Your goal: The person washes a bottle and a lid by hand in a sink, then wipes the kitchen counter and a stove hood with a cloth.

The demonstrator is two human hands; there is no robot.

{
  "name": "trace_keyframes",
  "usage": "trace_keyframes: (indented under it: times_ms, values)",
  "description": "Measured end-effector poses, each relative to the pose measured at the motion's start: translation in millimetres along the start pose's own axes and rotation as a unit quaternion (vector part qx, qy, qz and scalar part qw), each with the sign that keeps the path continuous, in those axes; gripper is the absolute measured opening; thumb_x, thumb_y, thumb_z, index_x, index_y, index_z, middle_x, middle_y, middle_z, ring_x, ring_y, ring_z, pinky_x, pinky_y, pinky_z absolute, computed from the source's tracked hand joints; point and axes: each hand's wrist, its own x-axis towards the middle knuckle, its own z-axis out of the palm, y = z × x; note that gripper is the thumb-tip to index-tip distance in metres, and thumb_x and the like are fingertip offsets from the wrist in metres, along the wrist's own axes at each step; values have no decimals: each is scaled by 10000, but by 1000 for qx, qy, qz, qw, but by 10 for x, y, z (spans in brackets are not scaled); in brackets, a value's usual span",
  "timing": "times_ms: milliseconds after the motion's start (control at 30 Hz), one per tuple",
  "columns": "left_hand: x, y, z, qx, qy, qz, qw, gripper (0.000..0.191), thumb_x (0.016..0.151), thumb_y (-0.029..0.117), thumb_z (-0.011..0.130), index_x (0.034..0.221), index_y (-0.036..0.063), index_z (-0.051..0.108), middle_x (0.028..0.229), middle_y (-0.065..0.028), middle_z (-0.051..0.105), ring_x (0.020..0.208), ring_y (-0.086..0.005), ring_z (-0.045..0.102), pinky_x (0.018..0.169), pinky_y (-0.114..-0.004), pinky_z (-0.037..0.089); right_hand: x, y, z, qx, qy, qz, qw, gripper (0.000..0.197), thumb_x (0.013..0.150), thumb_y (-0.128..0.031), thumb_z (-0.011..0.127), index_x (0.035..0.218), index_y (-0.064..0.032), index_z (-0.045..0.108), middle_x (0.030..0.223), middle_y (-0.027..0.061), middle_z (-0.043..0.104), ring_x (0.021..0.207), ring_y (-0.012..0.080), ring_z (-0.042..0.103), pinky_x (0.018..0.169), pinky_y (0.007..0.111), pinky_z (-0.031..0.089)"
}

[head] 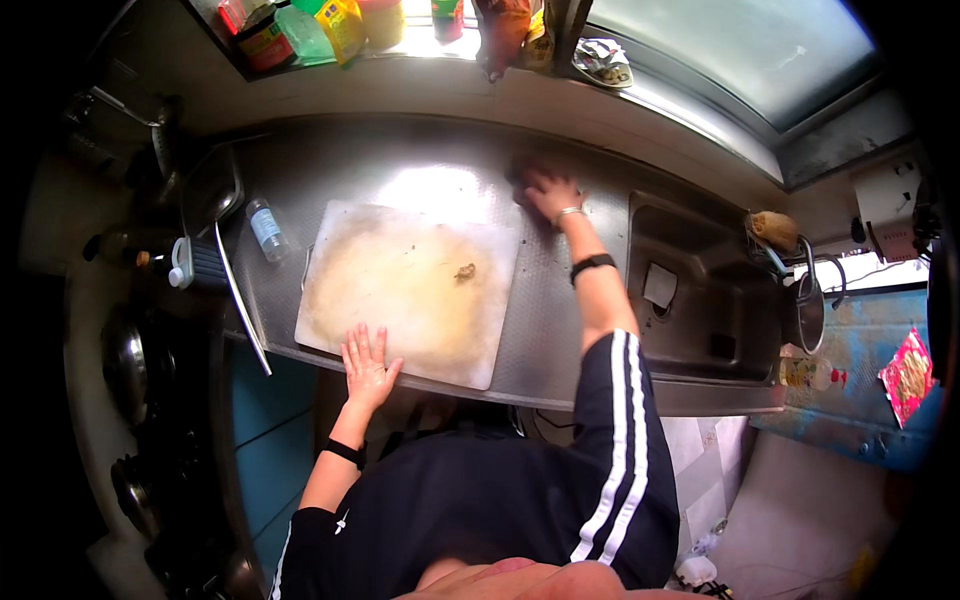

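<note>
A stained white cutting board (405, 289) lies on the stainless steel counter (551, 322), with a small clump of brownish scraps (465, 271) on its right part. My left hand (369, 375) rests flat on the board's front edge, fingers spread, holding nothing. Farther back, to the right of the board, my right hand (553, 193) reaches down to the counter. A dark, blurred thing (525, 174), perhaps a cloth, is under its fingers; how firmly they hold it cannot be told. A few dark crumbs lie on the steel between the board and my right arm.
A clear plastic bottle (267, 229) lies left of the board, near a jug with a white cap (178, 274). The sink (705, 300) on the right holds a pale square item (660, 286). Jars and packets line the window sill, where a small plate (604, 69) also stands.
</note>
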Motion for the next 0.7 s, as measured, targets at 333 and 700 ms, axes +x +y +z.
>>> trace_keyframes:
  times_ms: [333,700]
  values:
    - [-49,4,-13,15,-17,-21,1000,646,829,441,444,1370,189,196,1432,-147,38,1305,-369,21,1033,-507,43,-638,-234,398,65,105,-150,981,352,776,-283,520,1119,-366,510,1309,22,352,1196,314,296,901,516,307]
    - [-189,-17,43,12,11,-15,1000,643,819,435,467,1366,220,208,1434,-133,50,1308,-355,36,1039,-496,51,-1806,1338,511,6,270,126,955,396,695,-137,545,1066,-276,562,1102,141,481,953,362,475,735,456,455]
